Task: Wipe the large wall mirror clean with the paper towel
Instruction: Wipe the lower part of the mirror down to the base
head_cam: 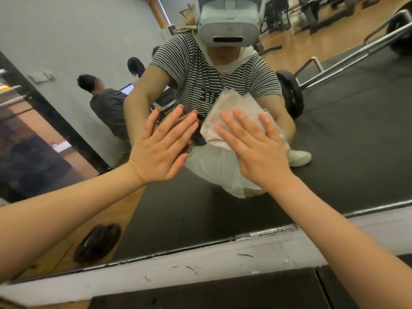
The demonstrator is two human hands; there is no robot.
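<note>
- The right hand (252, 150) lies flat with fingers straight and slightly spread, pressing the paper towel (231, 117) against the wall mirror (334, 141).
- The left hand (160, 148), just left of the towel, is flat too, fingers straight, fingertips touching the glass.
- Below the towel runs the mirror's scuffed white bottom ledge (200, 264).

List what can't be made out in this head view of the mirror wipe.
- Paper towel: lower part hidden under the right hand.
- Mirror: top and side edges cut off by the frame; smudges or streaks too faint to tell.
- Left hand: palm contact with the glass hidden by the hand itself.
- Weight plate reflection: blurred, markings unreadable.
</note>
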